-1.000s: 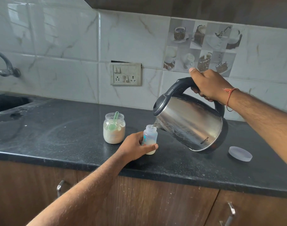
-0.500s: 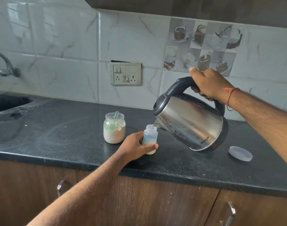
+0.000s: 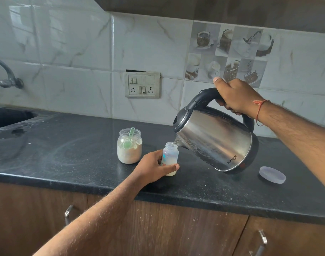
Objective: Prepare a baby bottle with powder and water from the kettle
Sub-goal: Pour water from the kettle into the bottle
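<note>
Your left hand [image 3: 154,168] covers the near side of the baby bottle [image 3: 170,158], so its printed markings are unreadable. Your right hand [image 3: 235,97] hides part of the kettle [image 3: 213,137] handle. The sink [image 3: 8,117] and tap [image 3: 8,76] are cut off at the left edge.

Silver kettle [image 3: 216,145], speckled black counter [image 3: 74,159]

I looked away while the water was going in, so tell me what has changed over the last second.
Almost nothing. The right hand keeps the kettle tilted, spout over the baby bottle, and the left hand still grips the bottle on the counter. No grip taken or released. The powder jar and lid have not moved.
</note>
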The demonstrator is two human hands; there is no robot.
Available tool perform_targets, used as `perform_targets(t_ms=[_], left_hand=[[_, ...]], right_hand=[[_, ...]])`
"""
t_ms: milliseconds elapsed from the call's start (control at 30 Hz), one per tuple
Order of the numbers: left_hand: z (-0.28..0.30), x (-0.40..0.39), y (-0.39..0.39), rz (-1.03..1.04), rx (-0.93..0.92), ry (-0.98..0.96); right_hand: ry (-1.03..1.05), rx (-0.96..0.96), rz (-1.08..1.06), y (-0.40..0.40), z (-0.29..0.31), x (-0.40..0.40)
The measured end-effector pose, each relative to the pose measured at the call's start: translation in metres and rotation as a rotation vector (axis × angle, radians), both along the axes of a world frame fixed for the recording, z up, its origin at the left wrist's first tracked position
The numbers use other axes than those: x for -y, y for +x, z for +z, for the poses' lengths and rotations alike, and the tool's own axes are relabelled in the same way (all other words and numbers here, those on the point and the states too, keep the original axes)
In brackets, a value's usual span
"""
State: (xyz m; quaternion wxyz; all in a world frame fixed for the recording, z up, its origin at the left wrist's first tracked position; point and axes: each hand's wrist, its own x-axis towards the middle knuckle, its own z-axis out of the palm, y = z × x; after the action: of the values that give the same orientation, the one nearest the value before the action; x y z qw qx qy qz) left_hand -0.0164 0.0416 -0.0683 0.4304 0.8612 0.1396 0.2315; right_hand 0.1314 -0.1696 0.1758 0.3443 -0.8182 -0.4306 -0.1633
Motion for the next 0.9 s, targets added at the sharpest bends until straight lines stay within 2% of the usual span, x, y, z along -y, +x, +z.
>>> perform_targets(t_ms=[900], left_hand=[[0.0021, 0.0009, -0.0008, -0.007, -0.005, 0.021]], right_hand=[[-0.006, -0.010, 0.007, -0.0009, 0.0001, 0.0002]])
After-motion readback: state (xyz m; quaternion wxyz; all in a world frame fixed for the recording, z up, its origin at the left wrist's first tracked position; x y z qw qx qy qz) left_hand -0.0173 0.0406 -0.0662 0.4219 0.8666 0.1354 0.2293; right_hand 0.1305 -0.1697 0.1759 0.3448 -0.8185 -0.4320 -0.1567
